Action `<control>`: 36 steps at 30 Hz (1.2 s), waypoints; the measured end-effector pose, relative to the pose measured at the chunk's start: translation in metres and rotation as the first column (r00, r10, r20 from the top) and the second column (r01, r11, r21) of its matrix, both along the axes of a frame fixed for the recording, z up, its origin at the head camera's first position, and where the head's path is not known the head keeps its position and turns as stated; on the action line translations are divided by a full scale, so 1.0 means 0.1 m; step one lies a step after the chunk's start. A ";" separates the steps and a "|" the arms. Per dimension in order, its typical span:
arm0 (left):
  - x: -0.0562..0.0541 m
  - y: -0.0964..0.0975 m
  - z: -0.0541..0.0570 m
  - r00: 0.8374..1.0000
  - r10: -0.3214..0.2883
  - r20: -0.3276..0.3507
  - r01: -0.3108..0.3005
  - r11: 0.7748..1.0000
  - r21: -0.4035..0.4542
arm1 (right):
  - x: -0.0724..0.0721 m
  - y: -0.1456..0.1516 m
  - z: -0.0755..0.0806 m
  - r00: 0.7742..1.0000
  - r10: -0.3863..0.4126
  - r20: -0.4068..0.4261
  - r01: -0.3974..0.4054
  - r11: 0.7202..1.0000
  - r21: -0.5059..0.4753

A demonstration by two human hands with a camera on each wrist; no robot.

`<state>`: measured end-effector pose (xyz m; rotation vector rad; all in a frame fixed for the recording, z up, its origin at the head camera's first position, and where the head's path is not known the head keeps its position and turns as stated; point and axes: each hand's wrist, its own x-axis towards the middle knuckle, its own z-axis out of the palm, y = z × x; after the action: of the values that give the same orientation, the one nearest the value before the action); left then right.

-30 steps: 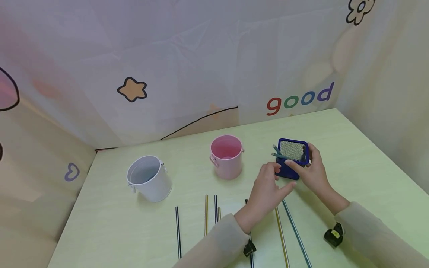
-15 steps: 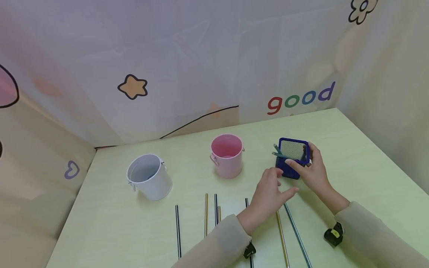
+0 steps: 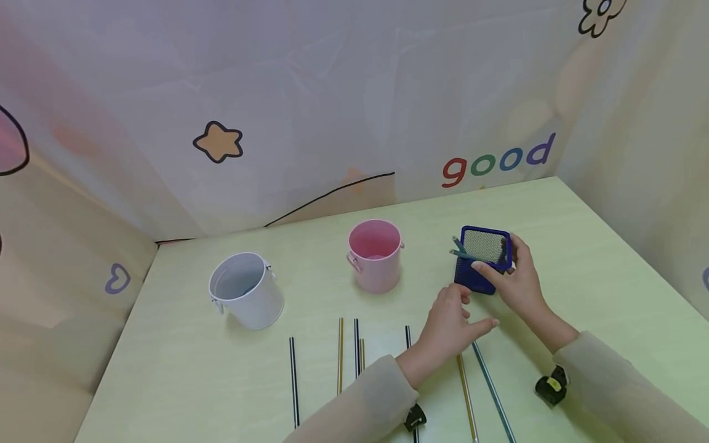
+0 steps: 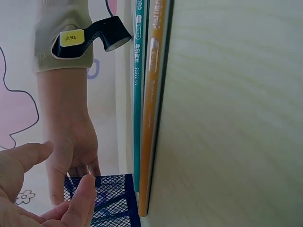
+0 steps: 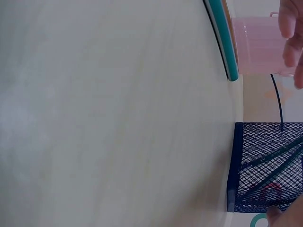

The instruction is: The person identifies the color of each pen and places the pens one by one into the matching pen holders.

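My right hand (image 3: pixel 517 286) grips a blue mesh pen holder (image 3: pixel 473 280) on the right of the table, thumb on the near side of its rim. Two teal pencils (image 3: pixel 458 249) lean out over the holder's left side; their lower ends show through the mesh in the right wrist view. Just in front of the holder is my left hand (image 3: pixel 448 323), with thumb and fingers spread apart and nothing held. Under and beside the left wrist lie a teal pencil (image 4: pixel 138 94) and an orange-gold pencil (image 4: pixel 152 94), side by side in the left wrist view.
A pink bucket (image 3: pixel 379 274) stands left of the holder, and a white bucket (image 3: pixel 257 304) farther left. Several dark and gold pencils lie lengthwise at the front, among them a black pencil (image 3: pixel 293 375) and a gold pencil (image 3: pixel 340 354). A printed cloth (image 3: pixel 310 111) backs the table.
My left hand has drawn back a little from the holder, toward the near side and slightly right. My right hand keeps its grip, and the holder stays in place.
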<state>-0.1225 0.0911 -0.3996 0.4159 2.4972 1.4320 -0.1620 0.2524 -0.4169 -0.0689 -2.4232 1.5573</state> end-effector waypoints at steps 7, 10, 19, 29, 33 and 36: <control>0.03 0.01 -0.05 1.000 -0.017 0.009 0.018 0.999 -0.044 | -0.01 0.01 -0.01 1.000 -0.004 0.005 0.004 1.000 -0.002; 0.02 0.02 -0.07 1.000 -0.012 0.003 0.012 0.997 -0.077 | -0.01 0.01 -0.01 1.000 -0.007 0.008 0.007 1.000 0.001; 0.02 0.03 -0.11 1.000 -0.007 0.015 0.009 0.991 -0.136 | -0.01 0.01 -0.02 1.000 -0.003 0.009 0.003 1.000 -0.008; 0.03 0.08 -0.15 0.995 0.007 0.099 0.013 0.980 -0.200 | -0.01 0.01 -0.02 1.000 -0.004 0.017 0.004 1.000 -0.012; 0.04 0.10 -0.18 0.995 0.016 0.097 0.006 0.976 -0.217 | -0.01 0.01 -0.03 1.000 -0.006 0.021 0.006 1.000 -0.014; 0.05 0.10 -0.19 0.996 0.023 0.084 -0.002 0.971 -0.239 | -0.01 0.01 -0.03 1.000 -0.003 0.019 0.004 1.000 -0.018</control>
<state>-0.1178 0.1015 -0.4182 0.2859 2.5635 1.1089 -0.1630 0.2536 -0.4197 -0.0914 -2.4225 1.5836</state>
